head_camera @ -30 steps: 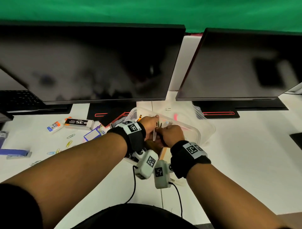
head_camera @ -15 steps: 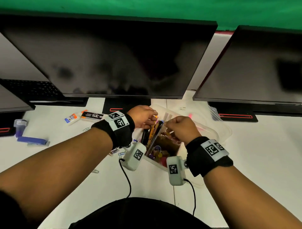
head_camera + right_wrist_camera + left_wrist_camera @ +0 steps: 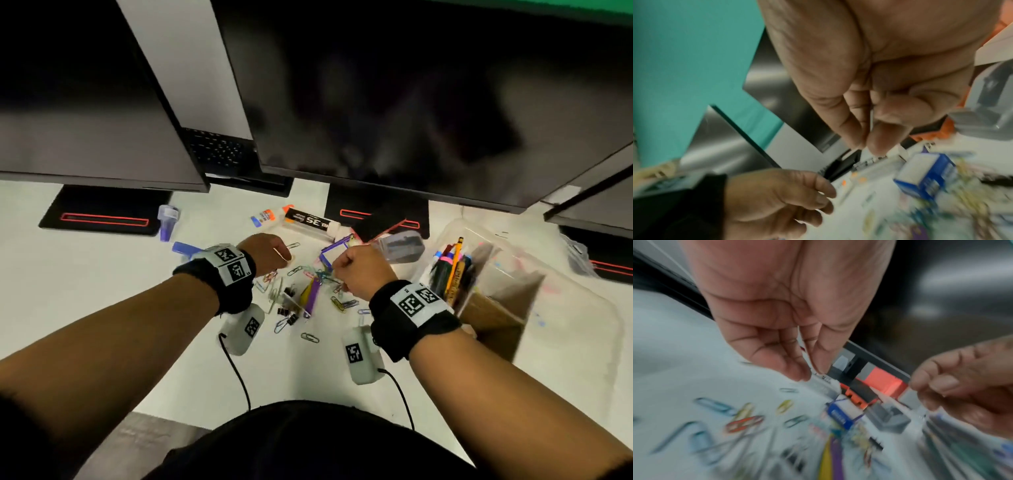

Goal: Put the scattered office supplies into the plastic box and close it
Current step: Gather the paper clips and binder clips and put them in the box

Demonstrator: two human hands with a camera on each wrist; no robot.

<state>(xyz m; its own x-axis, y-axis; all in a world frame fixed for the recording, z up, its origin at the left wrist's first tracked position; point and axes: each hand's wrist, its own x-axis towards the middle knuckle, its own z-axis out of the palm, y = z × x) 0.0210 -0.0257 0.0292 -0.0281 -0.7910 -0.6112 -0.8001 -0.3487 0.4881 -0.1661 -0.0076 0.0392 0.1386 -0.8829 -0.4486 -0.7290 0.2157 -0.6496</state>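
A clear plastic box [image 3: 589, 318] stands open at the right, with pens [image 3: 452, 270] and a brown cardboard insert [image 3: 496, 315] inside. Left of it, loose coloured paper clips [image 3: 308, 284], black binder clips [image 3: 287, 308] and a yellow and purple tag [image 3: 310, 294] lie scattered on the white desk. My left hand [image 3: 270, 255] hovers over the pile's far left with fingers loosely curled [image 3: 797, 369] and nothing seen in them. My right hand [image 3: 356, 270] hangs over the pile's right side, its fingers curled against the thumb [image 3: 879, 139], holding nothing visible. A small blue staple box [image 3: 337, 248] lies between the hands.
Behind the pile lie a glue bottle [image 3: 263, 216], a black "No.35" packet [image 3: 310, 221] and a grey stapler [image 3: 399, 245]. A blue item [image 3: 183, 247] and a purple item [image 3: 168, 221] sit further left. Dark monitors [image 3: 411, 102] and their stands [image 3: 102, 216] line the back.
Both hands have left the plastic box and moved left over the paper clip pile. The view has swung left and down, so the box now sits at the right.
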